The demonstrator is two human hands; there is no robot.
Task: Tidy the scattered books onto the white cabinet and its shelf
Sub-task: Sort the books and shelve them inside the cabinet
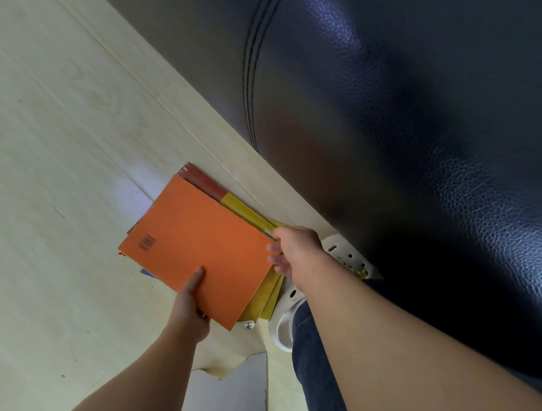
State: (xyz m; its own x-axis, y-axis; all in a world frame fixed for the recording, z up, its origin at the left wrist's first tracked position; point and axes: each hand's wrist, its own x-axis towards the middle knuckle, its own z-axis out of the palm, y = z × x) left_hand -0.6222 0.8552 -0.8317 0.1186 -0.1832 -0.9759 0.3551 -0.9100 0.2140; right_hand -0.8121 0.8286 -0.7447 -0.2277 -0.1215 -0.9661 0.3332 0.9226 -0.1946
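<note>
Head view looks down at a pale wooden floor [56, 153], with a dark leather sofa [416, 134] filling the right side. White clogs [344, 255] and a jeans leg [312, 360] crowd the space between sofa and books, and a grey board [232, 392] lies nearer. The stack of books [236, 285] sits low over the floor just beside the sofa; whether it rests there I cannot tell. An orange book [196, 240] with a barcode is on top, with yellow books [245, 210] and a red book [204, 182] fanned out beneath. The left hand [190, 304] clasps the stack's near corner, thumb on the orange cover. The right hand [294, 251] pinches its right edge.
</note>
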